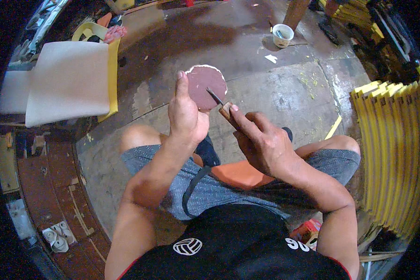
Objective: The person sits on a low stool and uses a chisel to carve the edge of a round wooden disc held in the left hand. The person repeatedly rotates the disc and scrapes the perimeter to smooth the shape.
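My left hand (188, 114) grips a round reddish-brown disc (204, 86) by its lower left edge, thumb pointing up along the side. A ragged whitish border shows along the disc's upper and right rim. Closed around the wooden handle of a small tool with a narrow dark metal blade (214, 95), my right hand (261, 140) is just below and right of the disc. The blade lies over the disc's face; whether it touches I cannot tell. An orange piece (242, 174) lies in my lap, under the right wrist.
A white tub (282, 36) holding slim items stands on the floor at the far right. Yellow-edged sheets (389, 154) are stacked along the right side. At the left is a pale padded sheet (72, 81) with a yellow edge. White rolls (59, 236) lie at the lower left.
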Demonstrator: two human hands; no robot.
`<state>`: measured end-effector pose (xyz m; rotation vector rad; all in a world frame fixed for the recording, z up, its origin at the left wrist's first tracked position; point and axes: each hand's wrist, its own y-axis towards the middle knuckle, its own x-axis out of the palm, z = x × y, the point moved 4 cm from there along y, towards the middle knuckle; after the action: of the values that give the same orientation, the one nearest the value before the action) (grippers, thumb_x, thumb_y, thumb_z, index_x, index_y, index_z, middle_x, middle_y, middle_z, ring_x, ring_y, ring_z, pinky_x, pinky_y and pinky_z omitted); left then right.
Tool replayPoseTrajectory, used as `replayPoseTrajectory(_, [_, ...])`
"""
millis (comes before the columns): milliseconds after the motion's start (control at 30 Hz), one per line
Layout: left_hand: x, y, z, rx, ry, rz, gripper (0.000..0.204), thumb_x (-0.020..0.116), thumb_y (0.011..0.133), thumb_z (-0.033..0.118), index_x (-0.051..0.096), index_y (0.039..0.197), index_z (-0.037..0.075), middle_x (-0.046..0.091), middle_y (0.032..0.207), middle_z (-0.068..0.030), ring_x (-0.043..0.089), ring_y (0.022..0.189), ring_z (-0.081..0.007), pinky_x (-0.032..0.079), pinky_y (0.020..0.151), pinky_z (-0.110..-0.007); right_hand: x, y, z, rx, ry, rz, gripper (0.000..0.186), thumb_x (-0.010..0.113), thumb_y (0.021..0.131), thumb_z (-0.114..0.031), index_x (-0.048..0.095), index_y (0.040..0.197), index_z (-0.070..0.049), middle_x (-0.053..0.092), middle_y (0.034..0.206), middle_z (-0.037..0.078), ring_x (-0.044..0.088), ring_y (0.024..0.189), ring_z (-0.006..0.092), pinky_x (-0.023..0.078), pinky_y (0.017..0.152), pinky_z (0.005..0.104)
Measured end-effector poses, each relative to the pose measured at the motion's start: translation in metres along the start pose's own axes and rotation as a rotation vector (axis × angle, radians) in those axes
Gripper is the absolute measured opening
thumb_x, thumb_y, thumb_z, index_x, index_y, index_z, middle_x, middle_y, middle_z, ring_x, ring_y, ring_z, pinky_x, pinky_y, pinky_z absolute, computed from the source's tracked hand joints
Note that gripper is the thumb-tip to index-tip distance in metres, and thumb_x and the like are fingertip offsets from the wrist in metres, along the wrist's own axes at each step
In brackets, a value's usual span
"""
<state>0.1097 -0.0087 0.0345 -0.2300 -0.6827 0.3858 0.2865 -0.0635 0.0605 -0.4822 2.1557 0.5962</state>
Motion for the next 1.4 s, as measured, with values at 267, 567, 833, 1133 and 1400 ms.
replayPoseTrajectory(267, [-0.004, 0.007, 0.0, 0.033, -0.003, -0.015, 0.042, 0.041, 0.103, 0.045, 0.053, 0.122, 0.009, 0.062, 0.115, -0.0095, 0.061, 0.107, -0.0262, 0.05, 0.094, -0.047, 0.005, -0.005, 0.005, -0.015, 0.014, 0.003, 0.068, 0.065, 0.083, -0.013, 0.039, 0.146, -0.014, 0.057, 0.101, 0.016, 0.064, 0.069, 0.0357, 0.055, 0.058, 0.0444])
replayPoseTrajectory(567, [-0.004, 0.006, -0.001, 0.019, 0.018, -0.061, 0.043, 0.041, 0.103, 0.045, 0.053, 0.122, 0.008, 0.061, 0.115, -0.0101, 0.061, 0.108, -0.0262, 0.05, 0.093, -0.048, 0.001, -0.003, 0.001, -0.005, 0.0, -0.002, 0.069, 0.066, 0.083, -0.013, 0.038, 0.146, -0.016, 0.056, 0.099, 0.016, 0.064, 0.068, 0.0361, 0.055, 0.057, 0.0446])
replayPoseTrajectory(833, [-0.005, 0.005, -0.002, -0.001, 0.007, -0.033, 0.044, 0.041, 0.103, 0.044, 0.053, 0.122, 0.006, 0.06, 0.118, -0.011, 0.06, 0.11, -0.0267, 0.05, 0.094, -0.047, 0.003, -0.004, 0.002, 0.023, 0.0, -0.036, 0.069, 0.065, 0.083, -0.011, 0.038, 0.147, -0.016, 0.056, 0.096, 0.015, 0.064, 0.07, 0.0362, 0.055, 0.058, 0.0453])
replayPoseTrajectory(1133, [0.001, -0.001, -0.005, -0.03, -0.007, 0.001, 0.043, 0.041, 0.103, 0.044, 0.054, 0.12, 0.007, 0.062, 0.115, -0.0101, 0.061, 0.108, -0.0259, 0.05, 0.094, -0.047, 0.003, -0.003, 0.004, -0.004, 0.016, 0.005, 0.068, 0.064, 0.085, -0.013, 0.037, 0.147, -0.015, 0.056, 0.096, 0.016, 0.064, 0.07, 0.0366, 0.056, 0.058, 0.0448])
replayPoseTrajectory(1400, [-0.007, 0.006, 0.003, 0.016, 0.019, -0.064, 0.046, 0.042, 0.103, 0.046, 0.053, 0.123, 0.006, 0.06, 0.12, -0.0101, 0.058, 0.112, -0.025, 0.047, 0.097, -0.046, 0.006, -0.006, 0.003, -0.009, 0.008, -0.016, 0.067, 0.063, 0.086, -0.014, 0.036, 0.148, -0.016, 0.056, 0.095, 0.015, 0.064, 0.07, 0.0347, 0.056, 0.058, 0.044])
